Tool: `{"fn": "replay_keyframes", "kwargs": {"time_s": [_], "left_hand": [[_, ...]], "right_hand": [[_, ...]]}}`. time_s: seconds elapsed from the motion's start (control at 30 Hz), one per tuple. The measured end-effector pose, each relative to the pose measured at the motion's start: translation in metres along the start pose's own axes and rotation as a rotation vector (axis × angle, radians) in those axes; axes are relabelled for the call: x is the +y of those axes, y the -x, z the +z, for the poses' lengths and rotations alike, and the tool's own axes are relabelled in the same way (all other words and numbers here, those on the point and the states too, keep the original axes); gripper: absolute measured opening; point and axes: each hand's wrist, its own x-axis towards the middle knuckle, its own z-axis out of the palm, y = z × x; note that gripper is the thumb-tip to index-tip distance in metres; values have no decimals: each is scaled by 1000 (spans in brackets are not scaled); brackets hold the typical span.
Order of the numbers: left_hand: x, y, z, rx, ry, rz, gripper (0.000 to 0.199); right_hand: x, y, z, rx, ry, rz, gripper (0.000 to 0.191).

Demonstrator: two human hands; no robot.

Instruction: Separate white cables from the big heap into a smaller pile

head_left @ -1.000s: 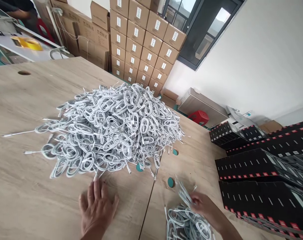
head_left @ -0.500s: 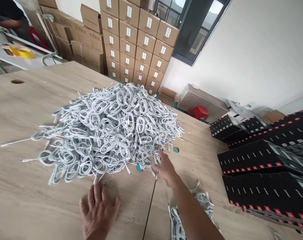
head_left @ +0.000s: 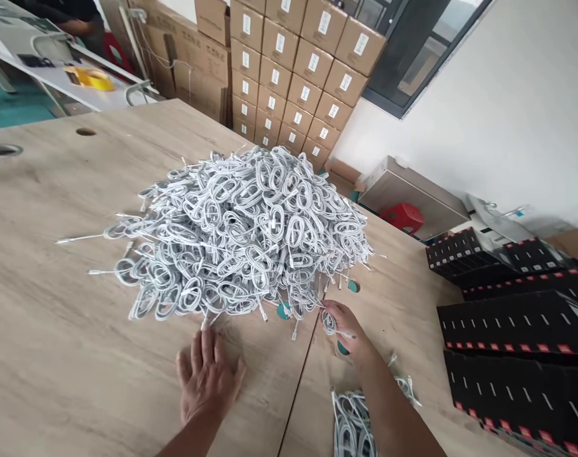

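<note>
A big heap of coiled white cables (head_left: 241,235) lies in the middle of the wooden table (head_left: 55,330). My right hand (head_left: 346,327) is at the heap's near right edge, its fingers closed around one coiled cable (head_left: 331,322). My left hand (head_left: 207,374) rests flat and empty on the table, fingers spread, just in front of the heap. A smaller bunch of white cables (head_left: 353,422) lies near the table's front, under my right forearm.
Black boxes with red trim (head_left: 517,343) are stacked along the right side of the table. Cardboard cartons (head_left: 289,76) are piled against the far wall. A red stool (head_left: 406,217) stands on the floor behind. Another person (head_left: 74,16) is at a far-left bench.
My right hand left the small bunch near the front, reached to the heap's right edge and closed on a coiled cable. My left hand stayed flat on the table.
</note>
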Motion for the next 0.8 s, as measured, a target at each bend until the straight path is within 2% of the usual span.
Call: {"fn": "replay_keyframes", "kwargs": {"time_s": [0.1, 0.33, 0.43, 0.57, 0.67, 0.73, 0.8], "left_hand": [[2, -1, -3, -3, 21, 3, 71], [5, -4, -9, -15, 2, 8, 73], [5, -5, -10, -22, -6, 7, 74], [5, -6, -10, -28, 16, 5, 73], [5, -6, -10, -24, 31, 9, 73], [5, -6, -10, -19, 36, 2, 73], [5, -5, -9, -14, 42, -1, 74]], "right_hand": [[-6, 24, -9, 8, -45, -29, 46], [-15, 61, -28, 106, 137, -200, 60], [-22, 74, -30, 56, 54, -227, 64], [-30, 88, -33, -55, -91, -152, 50], [-30, 102, -45, -122, -109, -47, 40], [-26, 119, -63, -150, -35, 39, 34], [-20, 143, -94, -165, 120, 94, 31]]}}
